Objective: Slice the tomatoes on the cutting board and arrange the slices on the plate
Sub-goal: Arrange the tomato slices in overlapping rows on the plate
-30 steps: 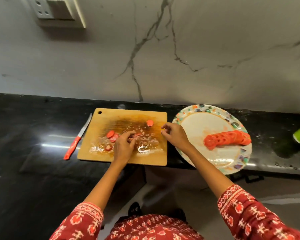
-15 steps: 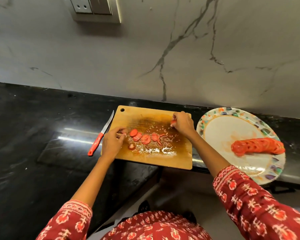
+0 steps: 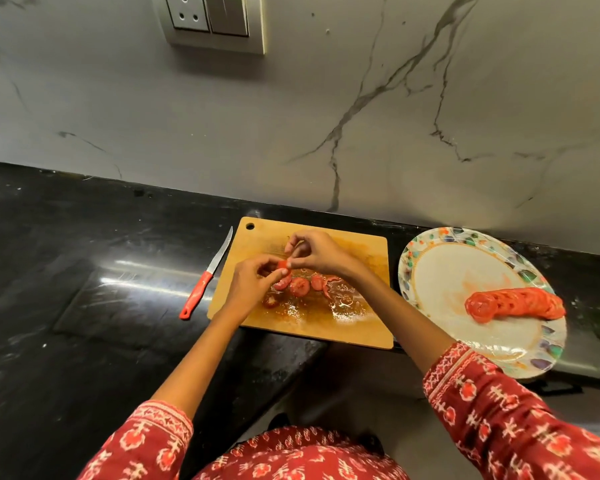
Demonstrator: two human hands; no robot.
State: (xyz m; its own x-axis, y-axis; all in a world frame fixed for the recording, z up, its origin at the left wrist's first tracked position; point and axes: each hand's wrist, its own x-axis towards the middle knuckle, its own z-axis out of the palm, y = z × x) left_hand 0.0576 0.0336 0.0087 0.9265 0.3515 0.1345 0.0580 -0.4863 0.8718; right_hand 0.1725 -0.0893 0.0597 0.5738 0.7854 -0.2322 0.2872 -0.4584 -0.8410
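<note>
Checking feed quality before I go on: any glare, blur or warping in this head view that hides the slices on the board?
Head view: bright glare streaks on the black counter left of the knife; wet shine on the cutting board; wide-angle bending at the edges; loose slices sharp, one partly hidden between both hands.

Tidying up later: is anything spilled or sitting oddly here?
Tomato juice and seeds are pooled across the cutting board, and the plate overhangs the counter's front edge.
</note>
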